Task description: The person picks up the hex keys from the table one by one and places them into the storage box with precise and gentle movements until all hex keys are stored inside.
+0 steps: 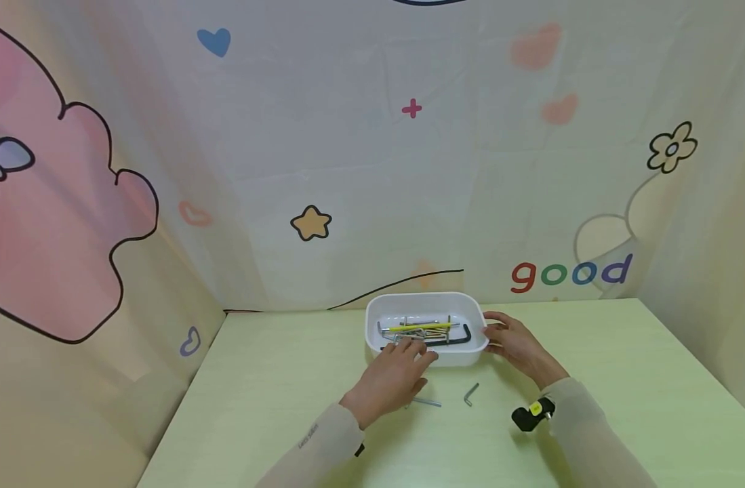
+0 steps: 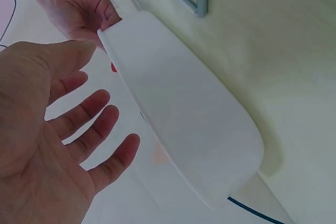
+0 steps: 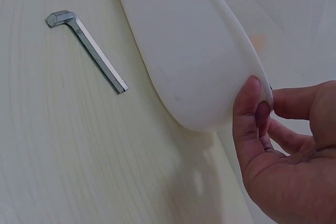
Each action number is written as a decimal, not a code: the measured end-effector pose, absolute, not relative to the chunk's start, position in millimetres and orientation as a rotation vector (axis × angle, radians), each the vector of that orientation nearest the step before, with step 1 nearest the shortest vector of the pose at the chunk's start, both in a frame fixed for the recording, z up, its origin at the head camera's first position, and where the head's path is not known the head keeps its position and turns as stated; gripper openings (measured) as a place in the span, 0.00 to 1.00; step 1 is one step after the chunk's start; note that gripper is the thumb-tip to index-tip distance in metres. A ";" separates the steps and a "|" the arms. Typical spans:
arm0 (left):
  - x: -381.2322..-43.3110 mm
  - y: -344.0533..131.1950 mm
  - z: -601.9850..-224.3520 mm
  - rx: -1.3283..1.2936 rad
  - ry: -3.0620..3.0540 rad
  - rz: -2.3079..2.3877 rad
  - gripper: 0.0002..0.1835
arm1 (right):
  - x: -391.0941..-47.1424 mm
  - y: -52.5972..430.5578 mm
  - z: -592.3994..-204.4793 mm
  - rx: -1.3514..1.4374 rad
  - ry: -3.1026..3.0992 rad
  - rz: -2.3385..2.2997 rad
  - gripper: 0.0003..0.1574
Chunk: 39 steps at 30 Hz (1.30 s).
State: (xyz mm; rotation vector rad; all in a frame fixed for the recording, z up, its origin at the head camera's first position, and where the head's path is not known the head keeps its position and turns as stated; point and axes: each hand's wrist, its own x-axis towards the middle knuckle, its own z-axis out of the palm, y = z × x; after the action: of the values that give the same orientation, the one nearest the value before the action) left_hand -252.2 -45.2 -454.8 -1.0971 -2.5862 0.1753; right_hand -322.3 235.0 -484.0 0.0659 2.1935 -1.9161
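Note:
A white plastic box (image 1: 457,359) stands at the back of the table, holding several hex keys, among them a black hex key (image 1: 468,333) and a yellow hex key (image 1: 409,328). My right hand (image 1: 515,346) pinches the box's right rim between thumb and fingers, as the right wrist view shows. Over the near rim reaches my left hand (image 1: 390,383), its fingers spread and bent slightly, with nothing held. In front of the box lies a short silver hex key (image 3: 97,53). Another silver hex key (image 1: 427,402) is partly hidden beneath my left hand.
The pale green table (image 1: 256,386) ends at a printed curtain (image 1: 360,169) just behind the box. A black wrist device (image 1: 531,415) hangs from the right sleeve above the tabletop.

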 end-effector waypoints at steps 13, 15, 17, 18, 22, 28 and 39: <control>-236.0 -39.9 -473.4 -1.239 -2.592 0.233 0.17 | -322.4 234.8 -483.1 0.068 2.187 -1.918 0.33; -235.7 -39.5 -475.4 -1.254 -2.608 0.233 0.17 | -322.3 234.8 -483.0 0.070 2.188 -1.914 0.33; -235.6 -39.2 -476.8 -1.267 -2.627 0.232 0.18 | -322.1 234.7 -482.7 0.070 2.188 -1.912 0.33; -235.6 -39.0 -477.5 -1.273 -2.637 0.235 0.19 | -322.0 234.7 -482.5 0.071 2.186 -1.915 0.33; -234.5 -38.1 -478.8 -1.273 -2.707 0.252 0.20 | -321.3 234.5 -481.8 0.070 2.185 -1.918 0.33; -232.6 -36.5 -481.4 -1.222 -2.852 0.261 0.20 | -320.7 234.8 -480.5 0.052 2.168 -1.929 0.33; -238.4 -28.5 -492.8 -1.232 -2.841 0.334 0.22 | -322.9 235.7 -482.4 0.070 2.183 -1.911 0.33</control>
State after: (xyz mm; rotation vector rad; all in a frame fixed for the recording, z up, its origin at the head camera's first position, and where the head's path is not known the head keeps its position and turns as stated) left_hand -238.4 -28.5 -492.8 -1.2317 -2.8405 0.3339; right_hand -322.9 235.7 -482.4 0.0699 2.1827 -1.9106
